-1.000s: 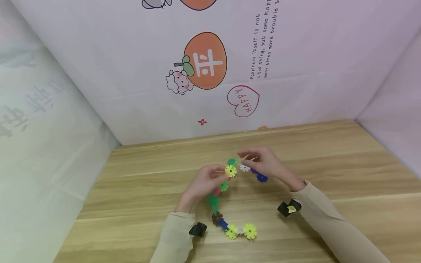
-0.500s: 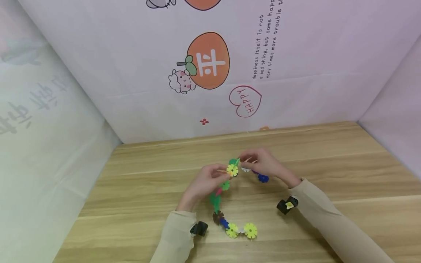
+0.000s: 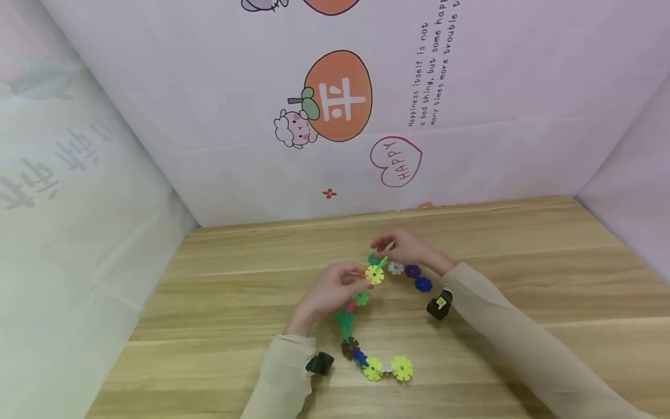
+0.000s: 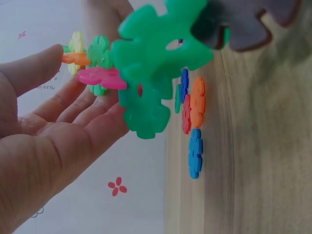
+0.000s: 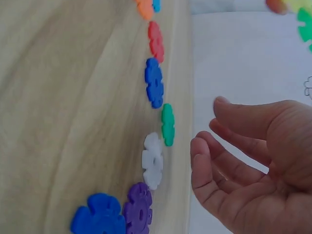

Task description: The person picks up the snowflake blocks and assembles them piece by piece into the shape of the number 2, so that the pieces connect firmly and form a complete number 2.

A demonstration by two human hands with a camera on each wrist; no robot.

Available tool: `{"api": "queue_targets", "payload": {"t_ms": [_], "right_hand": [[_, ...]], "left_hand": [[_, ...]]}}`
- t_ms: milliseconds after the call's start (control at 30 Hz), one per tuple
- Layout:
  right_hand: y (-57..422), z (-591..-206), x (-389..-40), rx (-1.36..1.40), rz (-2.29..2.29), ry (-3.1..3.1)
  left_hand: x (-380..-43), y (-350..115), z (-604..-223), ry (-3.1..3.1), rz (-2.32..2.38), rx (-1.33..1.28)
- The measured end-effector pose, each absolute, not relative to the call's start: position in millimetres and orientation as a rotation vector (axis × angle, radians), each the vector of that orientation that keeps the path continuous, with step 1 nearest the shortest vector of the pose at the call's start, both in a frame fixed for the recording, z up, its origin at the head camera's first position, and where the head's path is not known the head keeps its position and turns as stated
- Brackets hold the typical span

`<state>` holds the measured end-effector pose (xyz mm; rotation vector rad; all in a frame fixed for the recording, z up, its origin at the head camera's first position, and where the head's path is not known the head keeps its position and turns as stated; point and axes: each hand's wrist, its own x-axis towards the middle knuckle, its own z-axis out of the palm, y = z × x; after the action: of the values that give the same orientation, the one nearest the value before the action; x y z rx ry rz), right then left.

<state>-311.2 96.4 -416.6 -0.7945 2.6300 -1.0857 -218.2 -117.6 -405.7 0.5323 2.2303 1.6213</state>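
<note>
My left hand (image 3: 332,291) pinches a chain of plastic snowflake discs near its upper end, thumb on an orange disc (image 4: 77,59). Above the fingertips is a yellow disc (image 3: 374,274) with a light green disc (image 3: 383,262) slotted on its edge. The chain hangs down past a pink disc (image 4: 102,78), green discs (image 4: 144,109) and a brown disc (image 3: 350,348) to a large yellow disc (image 3: 402,368). My right hand (image 3: 408,247) holds nothing, fingers loosely bent, over the table near a loose green disc (image 5: 167,125).
Loose discs lie on the wooden table (image 3: 235,273) behind my hands: white (image 5: 152,162), purple (image 5: 138,209), blue (image 5: 100,217), red (image 5: 155,41) and orange (image 4: 197,102) ones. A white printed sheet (image 3: 235,145) stands along the back, with side sheets left and right.
My right hand has moved left and slightly back, uncovering the white and purple discs. My left hand keeps its hold on the chain. The head view has turned slightly left.
</note>
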Motion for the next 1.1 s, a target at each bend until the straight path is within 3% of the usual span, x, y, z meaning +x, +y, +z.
{"api": "queue_targets", "payload": {"t_ms": [267,1100], "right_hand": [[94.6,-417.3,-321.5,-0.813,-0.909,2.636],[89.3,-428.0,-333.2,-0.754,-0.957,2.595]], "left_hand": [[-217.8,-117.3,-403.9,2.216,1.614,0.521],[-219.6,-119.0,-405.2,2.214,1.651,0.504]]}}
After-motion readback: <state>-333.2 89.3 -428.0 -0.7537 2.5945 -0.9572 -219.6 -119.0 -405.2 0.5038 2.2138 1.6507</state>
